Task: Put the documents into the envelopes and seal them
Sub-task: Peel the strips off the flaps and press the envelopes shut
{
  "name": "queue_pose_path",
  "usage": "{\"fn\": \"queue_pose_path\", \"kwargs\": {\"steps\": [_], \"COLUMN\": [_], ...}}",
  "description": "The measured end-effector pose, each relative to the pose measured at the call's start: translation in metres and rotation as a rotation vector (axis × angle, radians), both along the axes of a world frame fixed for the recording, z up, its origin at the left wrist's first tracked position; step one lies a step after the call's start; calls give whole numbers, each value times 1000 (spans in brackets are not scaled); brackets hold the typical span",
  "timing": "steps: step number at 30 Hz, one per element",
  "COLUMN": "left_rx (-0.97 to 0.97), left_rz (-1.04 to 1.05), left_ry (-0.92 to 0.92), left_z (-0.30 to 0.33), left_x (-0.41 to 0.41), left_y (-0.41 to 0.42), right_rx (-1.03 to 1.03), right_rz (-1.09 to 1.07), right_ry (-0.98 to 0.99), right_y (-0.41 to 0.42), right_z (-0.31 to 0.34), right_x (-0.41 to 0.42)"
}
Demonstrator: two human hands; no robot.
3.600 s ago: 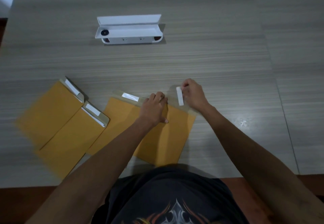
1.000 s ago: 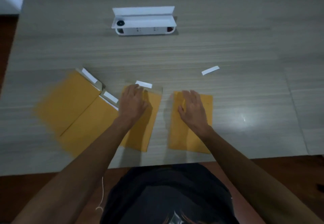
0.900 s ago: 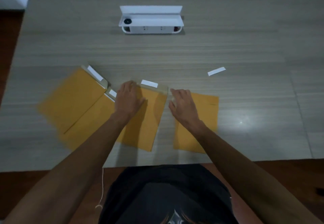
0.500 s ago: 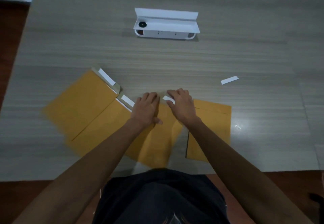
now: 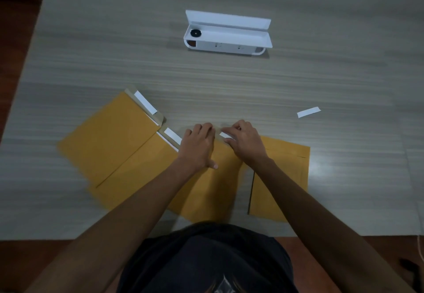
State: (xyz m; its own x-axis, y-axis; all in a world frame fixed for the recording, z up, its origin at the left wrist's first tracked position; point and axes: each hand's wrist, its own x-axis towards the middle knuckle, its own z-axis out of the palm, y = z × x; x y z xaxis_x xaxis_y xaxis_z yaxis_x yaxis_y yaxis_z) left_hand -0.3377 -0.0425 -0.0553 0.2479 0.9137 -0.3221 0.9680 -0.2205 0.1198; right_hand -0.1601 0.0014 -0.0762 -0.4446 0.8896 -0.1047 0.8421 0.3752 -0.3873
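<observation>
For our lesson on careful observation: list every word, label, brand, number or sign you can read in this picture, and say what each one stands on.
No text can be read anywhere.
White box: small dark marks on its front face, too small and blurred to read.
Manila envelopes: no print visible.
Peeled white strip on the table: blank.
Dark shirt: part of a graphic at the bottom edge, no letters legible.
</observation>
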Motion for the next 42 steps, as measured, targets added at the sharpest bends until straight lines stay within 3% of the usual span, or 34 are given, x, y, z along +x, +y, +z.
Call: {"fn": "queue_pose_path", "kwargs": {"steps": [8, 13, 15, 17, 20, 25, 30, 34, 39, 42], "left_rx": [-15, -18, -18, -13, -23, 111, 114, 13, 43, 44], "left_rz": [-1, 5, 7, -20, -61, -127, -242, -266, -287, -313], "left_ry": [10, 4, -3, 13, 54, 8, -132, -196, -206, -193], "left_z": [3, 5, 5, 6, 6, 4, -4, -5, -7, -9], "left_x": [0, 2, 4, 5, 5, -4, -30, -44, -44, -46], "left_y": [1, 5, 7, 11, 15, 3, -10, -9, -5, -5], "right_rx": [-36, -229, -310, -361, -321, -220, -156, -222, 64, 59], "right_rz": [-106, -1026, -1203, -1250, -1156, -485, -260, -215, -205, -259], "right_ry": [214, 756, 877, 886, 689, 349, 144, -25, -136, -164], "right_y": [11, 42, 54, 55, 32, -24, -61, -69, -82, -94], "right_z": [11, 26, 26, 26, 29, 38, 31, 15, 9, 2], "right_x": [-6, 21, 36, 45, 44, 25, 23, 6, -36, -50]}}
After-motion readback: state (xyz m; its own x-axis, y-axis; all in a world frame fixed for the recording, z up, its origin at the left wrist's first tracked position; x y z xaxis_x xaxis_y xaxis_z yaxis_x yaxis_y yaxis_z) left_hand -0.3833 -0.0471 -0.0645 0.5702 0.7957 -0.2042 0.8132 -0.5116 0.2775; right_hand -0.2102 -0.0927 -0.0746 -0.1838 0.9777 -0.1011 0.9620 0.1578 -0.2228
